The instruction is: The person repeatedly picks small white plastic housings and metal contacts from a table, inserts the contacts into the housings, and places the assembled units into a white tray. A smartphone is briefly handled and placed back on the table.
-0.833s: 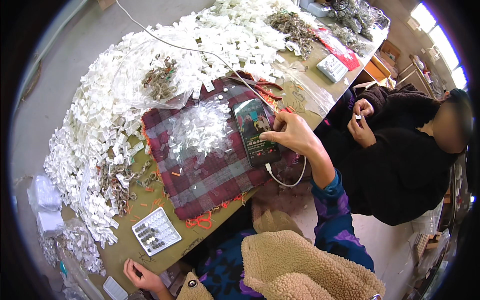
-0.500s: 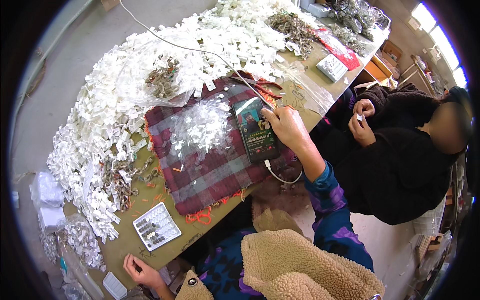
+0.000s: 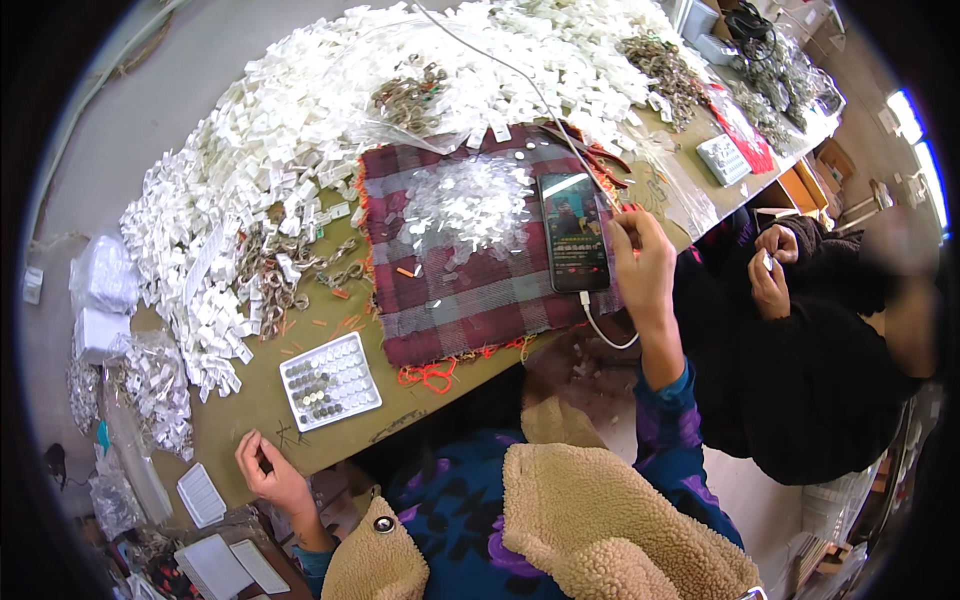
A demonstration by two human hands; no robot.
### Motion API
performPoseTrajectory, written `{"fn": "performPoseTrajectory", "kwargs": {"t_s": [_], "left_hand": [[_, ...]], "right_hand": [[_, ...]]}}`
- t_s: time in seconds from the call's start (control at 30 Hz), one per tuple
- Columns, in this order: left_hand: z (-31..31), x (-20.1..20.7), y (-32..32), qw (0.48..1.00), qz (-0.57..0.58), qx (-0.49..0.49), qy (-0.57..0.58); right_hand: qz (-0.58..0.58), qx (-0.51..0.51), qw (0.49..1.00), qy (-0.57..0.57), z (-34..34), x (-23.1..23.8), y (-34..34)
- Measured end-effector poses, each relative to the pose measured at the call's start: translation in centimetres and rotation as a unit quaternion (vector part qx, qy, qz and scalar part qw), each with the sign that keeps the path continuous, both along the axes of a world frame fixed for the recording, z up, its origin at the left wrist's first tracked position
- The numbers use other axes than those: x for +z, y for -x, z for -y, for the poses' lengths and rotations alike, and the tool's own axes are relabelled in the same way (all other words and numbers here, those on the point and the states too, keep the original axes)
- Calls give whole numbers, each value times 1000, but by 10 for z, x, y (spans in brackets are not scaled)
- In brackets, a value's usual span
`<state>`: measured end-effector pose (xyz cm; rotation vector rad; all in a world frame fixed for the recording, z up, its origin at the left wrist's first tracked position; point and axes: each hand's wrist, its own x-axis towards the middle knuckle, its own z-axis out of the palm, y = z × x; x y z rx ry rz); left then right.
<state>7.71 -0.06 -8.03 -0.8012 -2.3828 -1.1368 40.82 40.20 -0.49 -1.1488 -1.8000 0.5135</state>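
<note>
A black phone [image 3: 574, 236] with a lit screen lies on a plaid cloth [image 3: 460, 312], a white charging cable [image 3: 606, 331] plugged into its lower end. My right hand [image 3: 645, 258] is at the phone's right edge, fingers curled in; whether they hold anything is hidden. On the cloth left of the phone sits a heap of small clear pieces [image 3: 468, 212]. My left hand [image 3: 272, 476] rests at the table's near edge, loosely bent, thumb and fingers apart, holding nothing. Nearest to it is a white compartment tray [image 3: 332, 380] with small dark and pale round pieces.
A large pile of small white plastic parts [image 3: 240, 170] covers the table's far and left side. Red-handled pliers [image 3: 600, 158] lie beyond the phone. An empty white tray [image 3: 202, 495] is left of my left hand. At right, a person in black [image 3: 780, 380] holds something small.
The view has shifted, so the table appears further right. My right hand has drawn back from the phone's screen to its right edge. My left hand stays near the table edge.
</note>
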Motion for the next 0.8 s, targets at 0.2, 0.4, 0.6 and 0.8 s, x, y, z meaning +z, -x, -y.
{"fn": "performPoseTrajectory", "kwargs": {"t_s": [0.2, 0.4, 0.6, 0.8], "left_hand": [[-3, 5, -3, 1000, 0, -2, 9], [-3, 6, -4, 1000, -23, -11, -6], [-20, 50, 7, 968, 157, -118, -157], [-106, 104, 24, 936, 107, -336, 6]], "right_hand": [[-11, 230, 972, 44, 87, -9, 58], [43, 247, 967, 51, 100, -7, 95], [7, 319, 948, 17, 125, -5, 124], [-34, 369, 928, -39, 140, -36, 143]]}}
